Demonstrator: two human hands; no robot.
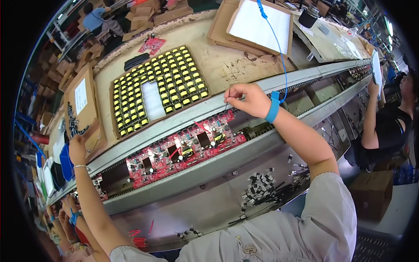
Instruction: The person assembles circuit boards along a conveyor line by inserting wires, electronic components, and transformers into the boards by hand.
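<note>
The right hand (248, 99) pinches a thin wire part (226, 105) just above the red circuit board (183, 148) on the conveyor. Farther left, the left hand (78, 148) grips a cardboard box flap (89, 131); beyond sits a tray of yellow components (159, 87).

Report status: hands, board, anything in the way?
Right hand pinched on a thin wire lead above the red circuit board on the conveyor rail. Left hand reaching into the cardboard box. Nothing between hands and board.
</note>
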